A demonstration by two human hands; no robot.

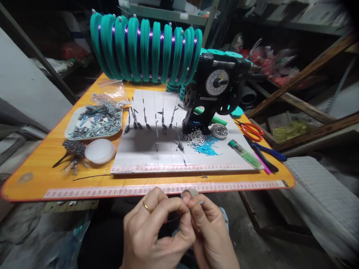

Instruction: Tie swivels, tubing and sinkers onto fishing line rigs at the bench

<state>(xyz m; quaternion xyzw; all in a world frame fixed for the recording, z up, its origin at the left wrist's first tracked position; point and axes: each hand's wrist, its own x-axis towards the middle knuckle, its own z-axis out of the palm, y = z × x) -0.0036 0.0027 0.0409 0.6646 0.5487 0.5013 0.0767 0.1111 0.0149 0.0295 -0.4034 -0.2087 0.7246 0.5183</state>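
One measuring tape [112, 191] lines the near edge of the table [36, 160]; scissors [254, 130] lie by its right edge. Just before the near edge, the curled left hand [153, 228] pinches closed, contents hidden; the right hand [211, 226] grips a small blue tube [201, 202].

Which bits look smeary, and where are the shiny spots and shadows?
In the head view, the red bags look smeary, the left hand looks clearer, purple thread glints on the green spools, and soft shadows lie on the white board.
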